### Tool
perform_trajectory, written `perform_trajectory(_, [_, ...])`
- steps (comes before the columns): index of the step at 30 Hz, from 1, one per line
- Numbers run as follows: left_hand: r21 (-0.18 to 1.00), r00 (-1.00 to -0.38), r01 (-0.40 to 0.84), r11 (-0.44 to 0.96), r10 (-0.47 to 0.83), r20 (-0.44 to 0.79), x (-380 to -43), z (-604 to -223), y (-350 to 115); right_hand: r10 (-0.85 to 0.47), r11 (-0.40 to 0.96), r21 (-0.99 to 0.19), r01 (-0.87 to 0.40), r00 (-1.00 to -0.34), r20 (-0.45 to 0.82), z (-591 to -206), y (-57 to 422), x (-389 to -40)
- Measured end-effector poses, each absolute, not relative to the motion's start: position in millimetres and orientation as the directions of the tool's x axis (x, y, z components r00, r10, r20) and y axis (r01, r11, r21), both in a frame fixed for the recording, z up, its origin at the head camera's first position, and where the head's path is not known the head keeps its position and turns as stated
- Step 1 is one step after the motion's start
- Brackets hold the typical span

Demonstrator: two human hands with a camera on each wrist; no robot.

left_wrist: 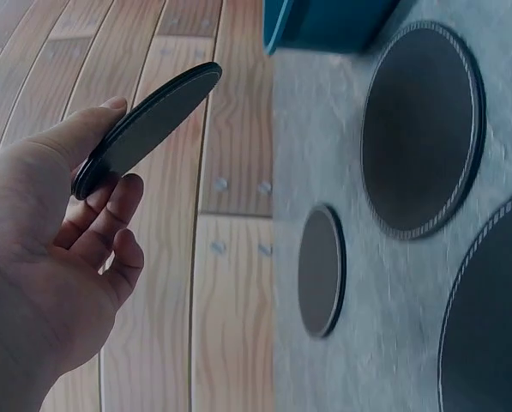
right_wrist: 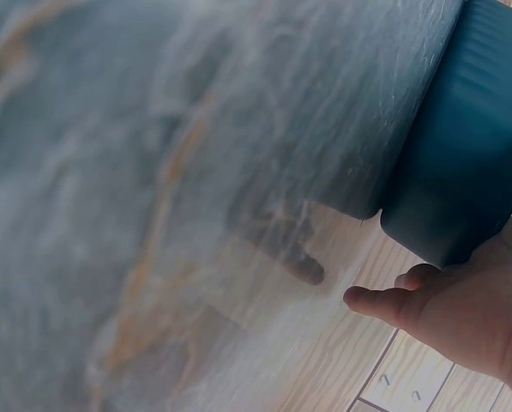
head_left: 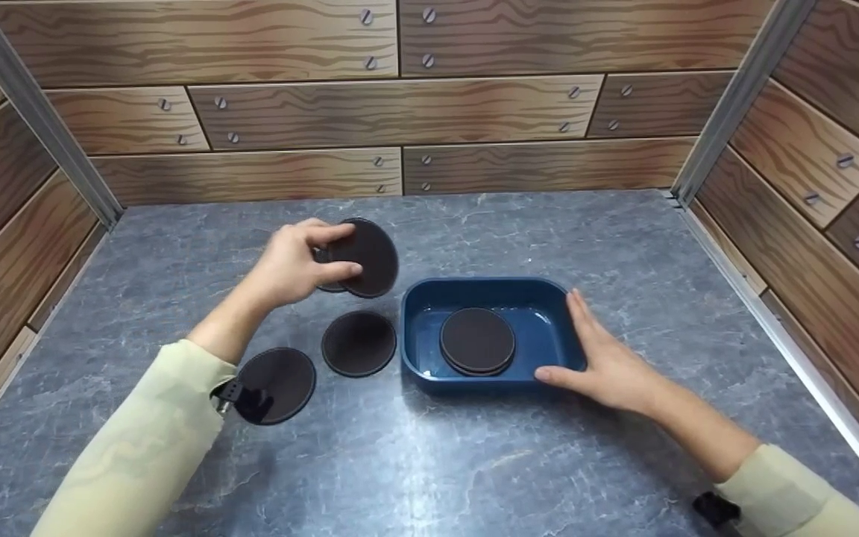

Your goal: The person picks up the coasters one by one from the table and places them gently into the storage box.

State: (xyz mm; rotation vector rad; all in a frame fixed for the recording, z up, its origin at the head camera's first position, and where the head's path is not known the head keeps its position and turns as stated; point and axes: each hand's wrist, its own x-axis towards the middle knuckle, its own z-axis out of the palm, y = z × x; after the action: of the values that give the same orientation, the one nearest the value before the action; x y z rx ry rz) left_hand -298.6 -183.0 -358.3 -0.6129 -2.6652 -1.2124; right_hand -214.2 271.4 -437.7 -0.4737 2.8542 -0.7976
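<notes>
My left hand pinches a round black coaster with stitched edging, thumb on one face, tilted above the table. In the left wrist view this raised coaster shows nearly edge-on. Partly behind it lies another coaster. Two more lie flat, one coaster left of the blue container and one coaster by my left cuff. Inside the blue container sits a small stack of coasters. My right hand rests against the container's right side, fingers extended, thumb over the front rim.
A grey marble-patterned tabletop carries everything. Wood-patterned walls enclose it at the back and sides, with metal posts at the back corners. A metal rail runs down the right edge.
</notes>
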Motion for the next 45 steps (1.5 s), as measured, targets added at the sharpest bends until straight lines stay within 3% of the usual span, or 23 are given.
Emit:
perform_trajectory(24, [0.653,-0.804,0.551,0.519,0.541,0.248,-287,-384,-96,-0.335,0.812,-0.523,-0.260,-0.941,-0.052,-438,270,-215])
perform_trajectory(45, [0.586,-0.737,0.618,0.523,0.645,0.202,-286,-409,-48,-0.344,0.802,-0.531,-0.273,-0.938,-0.038,-438,271,-215])
